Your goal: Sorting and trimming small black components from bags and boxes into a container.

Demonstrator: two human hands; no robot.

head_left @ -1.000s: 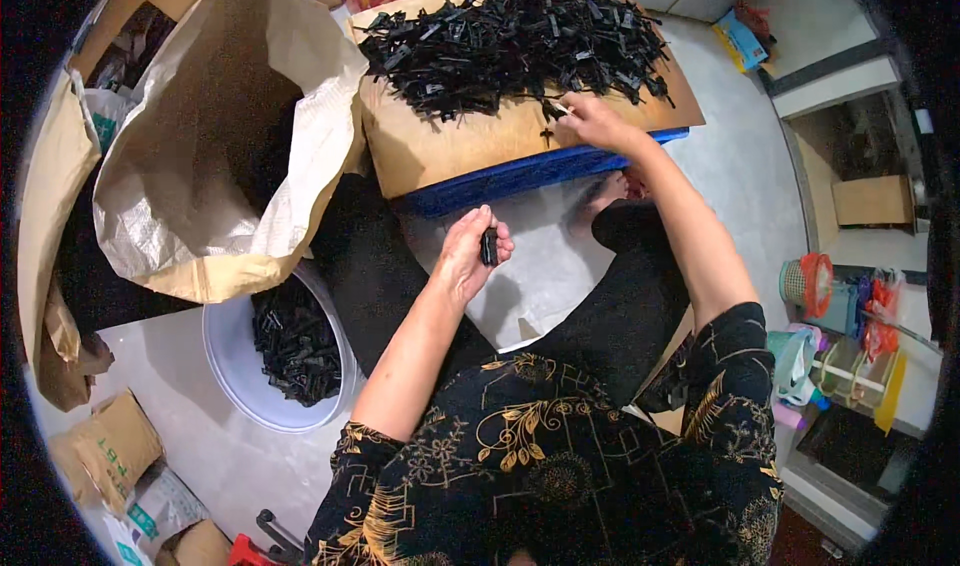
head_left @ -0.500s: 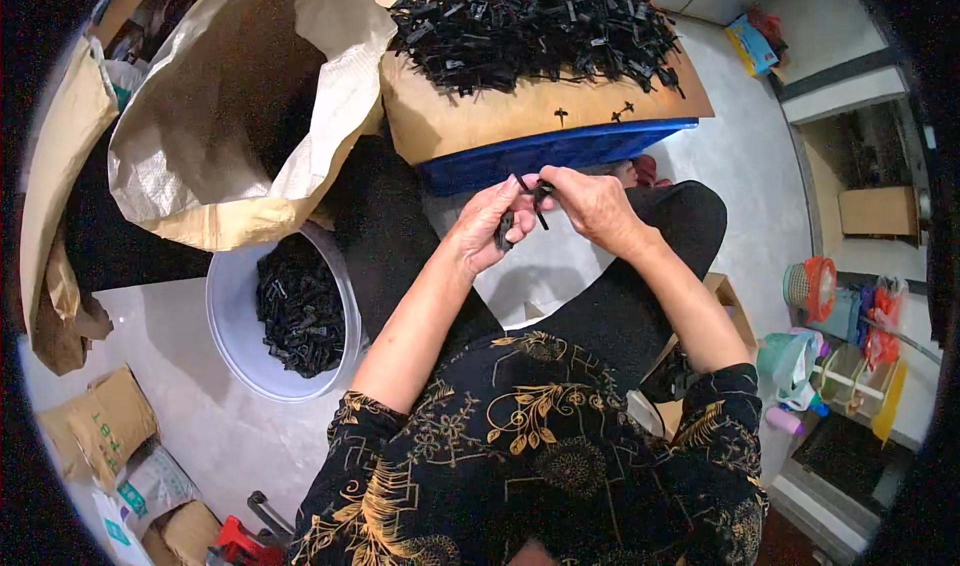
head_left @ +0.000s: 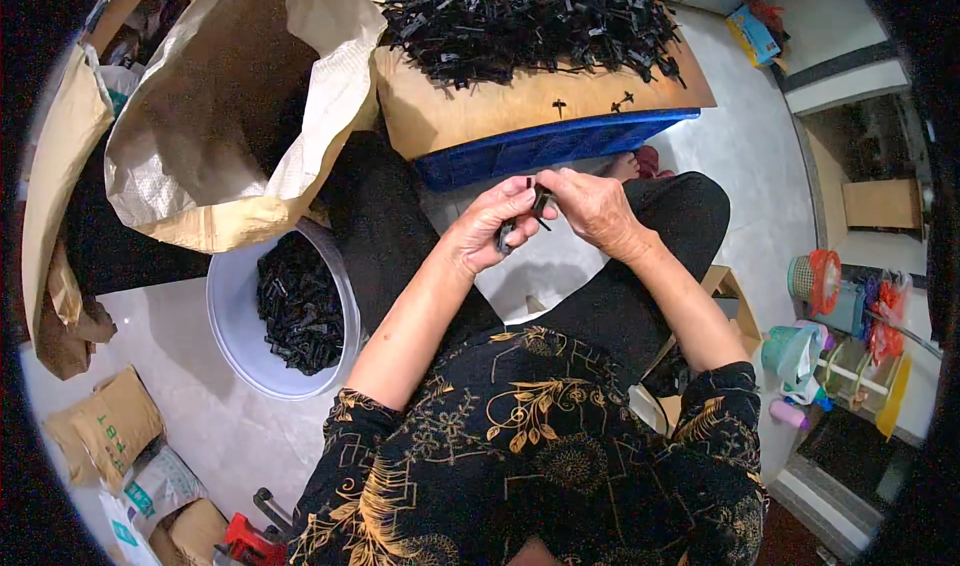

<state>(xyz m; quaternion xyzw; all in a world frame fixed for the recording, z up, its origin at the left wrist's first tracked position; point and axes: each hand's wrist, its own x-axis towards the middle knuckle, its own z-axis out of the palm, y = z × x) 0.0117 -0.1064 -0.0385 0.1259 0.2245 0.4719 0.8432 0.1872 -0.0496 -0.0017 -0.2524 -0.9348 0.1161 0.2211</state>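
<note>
- My left hand [head_left: 492, 230] is curled, palm partly up, with the fingers closed around a dark piece [head_left: 504, 237] low in the palm.
- My right hand [head_left: 592, 209] meets it from the other side, thumb and fingers narrowed in a pinch on a small black part [head_left: 541, 202].
- That part sits between my two sets of fingertips, above my lap and in front of the crate; its thin end pokes out below. My fingers hide the rest of its shape.
- Ahead of me, a big heap [head_left: 530, 28] of similar black parts covers the far side of a wooden board [head_left: 430, 116].
- Two loose bits [head_left: 622, 102] lie apart from the heap, near the board's front edge.
- The board rests on a blue crate [head_left: 520, 156].
- To my left stands a white bucket [head_left: 232, 316], partly filled with black pieces [head_left: 300, 311].
- Just beyond it, a large pale sack [head_left: 190, 191] gapes open, overlapping the bucket's rim from where I look.
</note>
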